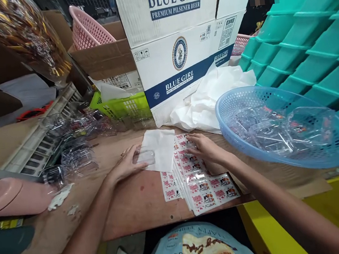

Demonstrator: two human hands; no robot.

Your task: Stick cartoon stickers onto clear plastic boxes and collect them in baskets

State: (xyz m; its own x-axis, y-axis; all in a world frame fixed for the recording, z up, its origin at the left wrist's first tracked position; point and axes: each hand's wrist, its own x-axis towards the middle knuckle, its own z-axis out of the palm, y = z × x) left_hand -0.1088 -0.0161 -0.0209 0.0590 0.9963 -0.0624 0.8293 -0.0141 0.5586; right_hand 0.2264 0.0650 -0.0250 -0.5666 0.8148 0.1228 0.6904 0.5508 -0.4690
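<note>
My left hand (127, 163) grips a small clear plastic case (145, 158) between thumb and fingers. The case rests over a white sheet of paper (160, 142) on the table. My right hand (205, 147) lies over a stack of sticker sheets (199, 189), its fingers stretched out and apart at the upper part of the top sheet. These sheets carry rows of cartoon animals and pink print. Part of the stack is covered by the white paper and by my right hand.
To the right stands a blue basket (286, 160) holding several clear cases with stickers. Clear plastic pieces (78, 157) are heaped at the left, near a pink container (15, 196). Behind are a beer carton (176, 53), a green basket (124, 105), crumpled white sheeting (209, 98) and stacked teal trays (315, 41).
</note>
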